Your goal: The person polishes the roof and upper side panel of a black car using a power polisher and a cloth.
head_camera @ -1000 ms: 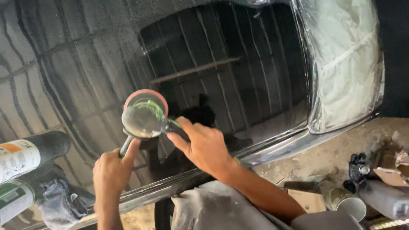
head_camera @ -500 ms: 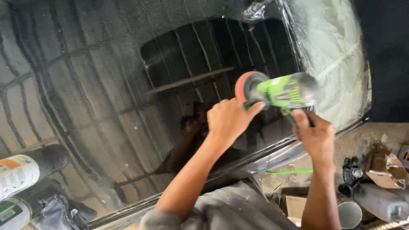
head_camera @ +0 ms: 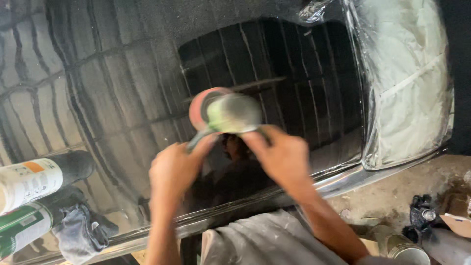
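Polisher (head_camera: 226, 114) sits flat against the glossy black panel (head_camera: 122, 88), left hand (head_camera: 176, 169) and right hand (head_camera: 279, 157) both clenched round it.

Soft daylight fills the scene, moderately bright. The glossy black panel (head_camera: 122, 88) mirrors pale roof stripes and my own dark outline. My hands (head_camera: 225, 162) and the polisher (head_camera: 225, 114) smear with motion blur. The plastic sheet (head_camera: 407, 78) at far right glares whitish. Edges bend slightly.
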